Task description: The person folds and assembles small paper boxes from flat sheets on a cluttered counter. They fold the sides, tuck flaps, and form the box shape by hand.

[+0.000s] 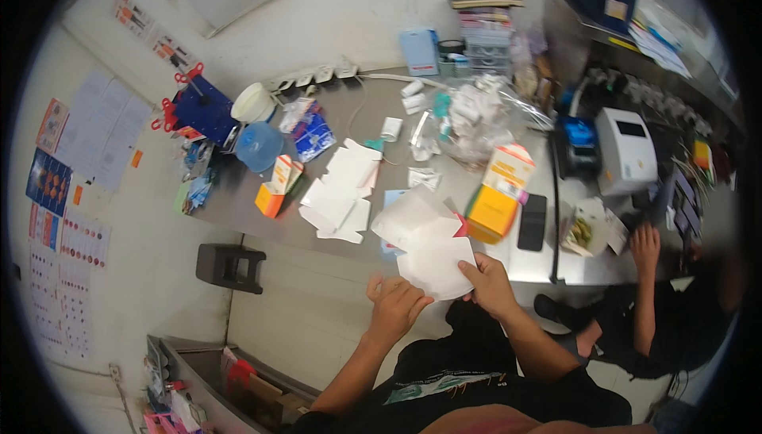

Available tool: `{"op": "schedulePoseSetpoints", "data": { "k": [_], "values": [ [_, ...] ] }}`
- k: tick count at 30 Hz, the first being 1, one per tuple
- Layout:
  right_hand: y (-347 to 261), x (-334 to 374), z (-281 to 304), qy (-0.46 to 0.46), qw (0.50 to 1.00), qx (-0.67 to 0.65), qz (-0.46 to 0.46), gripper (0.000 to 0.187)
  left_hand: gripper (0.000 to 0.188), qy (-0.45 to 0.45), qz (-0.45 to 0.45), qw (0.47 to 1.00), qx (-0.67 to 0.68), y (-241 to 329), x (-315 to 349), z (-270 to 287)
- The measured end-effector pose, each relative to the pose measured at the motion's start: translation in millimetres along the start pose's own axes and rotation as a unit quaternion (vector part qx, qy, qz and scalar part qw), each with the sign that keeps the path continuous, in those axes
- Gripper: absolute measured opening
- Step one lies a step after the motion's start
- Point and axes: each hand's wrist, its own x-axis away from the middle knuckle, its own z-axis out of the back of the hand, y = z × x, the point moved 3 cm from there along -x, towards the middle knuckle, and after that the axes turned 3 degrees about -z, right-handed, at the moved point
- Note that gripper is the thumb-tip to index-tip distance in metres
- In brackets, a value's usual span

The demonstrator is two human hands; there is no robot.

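A white cardboard box (436, 263) with its flaps spread is held in front of me, above the table's near edge. A spot of red shows at its right fold. My right hand (488, 285) grips its near right side, thumb on top and fingers underneath. At the near left corner, the curled fingers of my left hand (395, 305) pinch the card's edge. Just beyond the box lies a small white packet (425, 178). Flattened white cardboard pieces (337, 196) lie to the left. A yellow and white carton (496, 200) stands to the right, beside a black phone (532, 222).
Plastic bags (480, 117) pile up at the back. A blue-capped jug (259, 147) and an orange carton (276, 188) stand left. At right are a white label printer (625, 151), an opened food box (587, 228) and another person's hand (646, 247). A black stool (230, 267) stands on the floor.
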Motion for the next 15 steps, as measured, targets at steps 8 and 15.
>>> {"op": "schedulePoseSetpoints", "data": {
  "k": [8, 15],
  "values": [
    [-38, -113, -107, -0.039, 0.997, -0.012, 0.059, 0.024, 0.047, 0.052, 0.109, 0.992, 0.040, -83, -51, 14],
    [-39, -211, -165, 0.006, 0.991, -0.015, 0.131, 0.023, 0.037, 0.050, 0.103, 0.960, 0.254, -219, -103, 22]
  ]
}}
